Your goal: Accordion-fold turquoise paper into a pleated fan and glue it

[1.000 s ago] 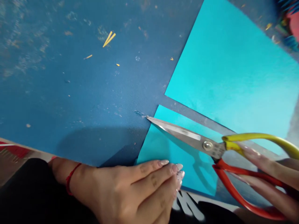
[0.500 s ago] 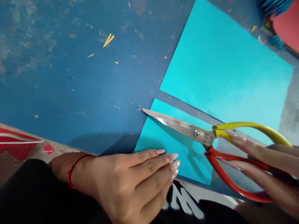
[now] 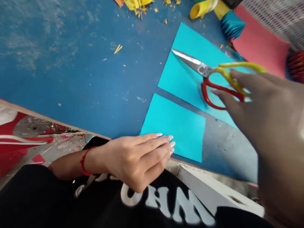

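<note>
With its fingers stretched out close together, my left hand lies flat on the near edge of a small turquoise paper sheet at the table's front edge. My right hand, partly blurred, grips scissors with one yellow and one red handle. Their blades are closed and point left, above a larger turquoise paper sheet. A narrow gap of table separates the two sheets. The right hand and scissors cover part of the larger sheet.
The blue table carries yellow paper scraps. At the back right are a yellow roll, a folded blue paper piece, red paper and a white perforated basket. Litter lies on the floor below left.
My right hand has lifted the scissors away from the small sheet, back over the larger one. The left hand stays on the small sheet. The view now takes in more of the table's far side.
</note>
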### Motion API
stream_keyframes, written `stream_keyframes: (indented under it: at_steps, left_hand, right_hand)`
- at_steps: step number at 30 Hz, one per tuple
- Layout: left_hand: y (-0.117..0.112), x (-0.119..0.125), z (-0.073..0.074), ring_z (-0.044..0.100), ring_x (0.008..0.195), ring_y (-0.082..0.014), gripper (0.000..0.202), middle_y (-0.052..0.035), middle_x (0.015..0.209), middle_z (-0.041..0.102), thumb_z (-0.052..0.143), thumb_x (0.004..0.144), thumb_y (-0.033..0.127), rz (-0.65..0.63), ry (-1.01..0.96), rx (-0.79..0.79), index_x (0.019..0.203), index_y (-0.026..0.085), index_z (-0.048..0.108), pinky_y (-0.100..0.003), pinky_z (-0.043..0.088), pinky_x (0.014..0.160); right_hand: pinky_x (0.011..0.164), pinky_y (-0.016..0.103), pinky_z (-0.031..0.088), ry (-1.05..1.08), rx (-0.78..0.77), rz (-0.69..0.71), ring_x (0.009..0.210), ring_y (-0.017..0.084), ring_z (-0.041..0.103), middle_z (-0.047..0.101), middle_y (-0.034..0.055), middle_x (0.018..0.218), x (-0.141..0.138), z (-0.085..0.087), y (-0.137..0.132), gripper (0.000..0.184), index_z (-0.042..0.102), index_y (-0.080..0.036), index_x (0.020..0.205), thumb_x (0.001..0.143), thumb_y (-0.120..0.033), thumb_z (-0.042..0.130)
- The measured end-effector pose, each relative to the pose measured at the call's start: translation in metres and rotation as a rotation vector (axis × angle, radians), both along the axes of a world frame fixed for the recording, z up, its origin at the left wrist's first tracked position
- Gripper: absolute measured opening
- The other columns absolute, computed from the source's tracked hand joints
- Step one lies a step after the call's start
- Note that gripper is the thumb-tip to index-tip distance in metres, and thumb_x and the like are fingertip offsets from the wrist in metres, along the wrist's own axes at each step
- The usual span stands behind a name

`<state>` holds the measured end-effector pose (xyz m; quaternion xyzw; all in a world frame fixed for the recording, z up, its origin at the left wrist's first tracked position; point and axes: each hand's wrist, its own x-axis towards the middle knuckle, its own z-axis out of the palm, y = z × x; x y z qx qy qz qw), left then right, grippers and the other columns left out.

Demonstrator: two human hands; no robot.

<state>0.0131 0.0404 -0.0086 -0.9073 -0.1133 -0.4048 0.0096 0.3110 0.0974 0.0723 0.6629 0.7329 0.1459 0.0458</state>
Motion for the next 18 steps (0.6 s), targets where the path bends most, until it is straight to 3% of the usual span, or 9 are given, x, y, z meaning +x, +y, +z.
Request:
stream_keyframes:
  at_steps: [1, 3, 6, 8, 11, 14, 18]
  left_hand:
    - [-0.001, 0.000, 0.000, 0.075, 0.118, -0.0292, 0.023, -0.0199, 0.121, 0.077, 0.070, 0.097, 0.015, 0.001, -0.018, -0.010, 0.111, -0.002, 0.075, -0.037, 0.065, 0.105]
    - [-0.002, -0.001, 0.000, 0.076, 0.117, -0.0287, 0.021, -0.0185, 0.120, 0.078, 0.068, 0.098, 0.012, 0.007, -0.023, -0.054, 0.113, -0.002, 0.074, -0.037, 0.065, 0.105]
    - [-0.003, -0.003, 0.004, 0.076, 0.116, -0.0249, 0.020, -0.0142, 0.120, 0.079, 0.065, 0.100, 0.011, 0.029, 0.004, -0.104, 0.114, 0.001, 0.075, -0.034, 0.065, 0.106]
    - [-0.004, -0.005, 0.006, 0.076, 0.117, -0.0230, 0.020, -0.0121, 0.120, 0.079, 0.063, 0.101, 0.011, 0.031, 0.026, -0.129, 0.115, 0.003, 0.075, -0.034, 0.064, 0.107]
    - [-0.004, -0.006, 0.005, 0.075, 0.119, -0.0227, 0.020, -0.0120, 0.122, 0.078, 0.063, 0.102, 0.011, 0.021, 0.008, -0.149, 0.116, 0.003, 0.074, -0.034, 0.063, 0.109]
    - [-0.005, -0.007, 0.003, 0.075, 0.120, -0.0233, 0.020, -0.0131, 0.123, 0.078, 0.064, 0.101, 0.011, 0.016, -0.009, -0.159, 0.116, 0.003, 0.074, -0.035, 0.062, 0.110]
    - [-0.005, -0.008, 0.001, 0.074, 0.121, -0.0233, 0.021, -0.0134, 0.125, 0.077, 0.065, 0.101, 0.011, 0.019, -0.004, -0.163, 0.118, 0.003, 0.073, -0.035, 0.061, 0.112]
  right_hand:
    - [0.076, 0.044, 0.039, 0.002, -0.015, -0.012, 0.126, 0.029, 0.067, 0.072, 0.0134, 0.133, -0.018, 0.008, 0.005, 0.062, 0.062, -0.023, 0.145, 0.109, -0.066, 0.035]
    - [0.089, 0.045, 0.044, 0.082, -0.025, 0.113, 0.134, 0.027, 0.063, 0.071, 0.0081, 0.137, -0.055, 0.021, 0.012, 0.055, 0.069, -0.028, 0.136, 0.110, -0.063, 0.035]
    - [0.093, 0.032, 0.049, 0.183, -0.258, 0.362, 0.115, 0.011, 0.069, 0.075, -0.0033, 0.108, -0.099, 0.028, 0.022, 0.025, 0.076, -0.043, 0.109, 0.104, -0.059, 0.057]
    - [0.096, 0.029, 0.050, 0.168, -0.345, 0.468, 0.111, 0.007, 0.069, 0.074, -0.0069, 0.109, -0.115, 0.025, 0.030, 0.016, 0.076, -0.041, 0.108, 0.103, -0.050, 0.064]
    - [0.102, 0.024, 0.050, 0.265, -0.379, 0.569, 0.111, 0.001, 0.066, 0.071, -0.0084, 0.113, -0.121, 0.014, 0.041, 0.019, 0.076, -0.037, 0.106, 0.104, -0.049, 0.061]
    - [0.106, 0.020, 0.047, 0.406, -0.398, 0.561, 0.109, -0.004, 0.065, 0.070, -0.0089, 0.110, -0.116, 0.007, 0.046, 0.021, 0.076, -0.037, 0.096, 0.100, -0.053, 0.063]
    - [0.109, 0.021, 0.047, 0.452, -0.374, 0.590, 0.113, -0.002, 0.066, 0.070, -0.0102, 0.110, -0.110, 0.002, 0.046, 0.039, 0.076, -0.037, 0.094, 0.102, -0.065, 0.049]
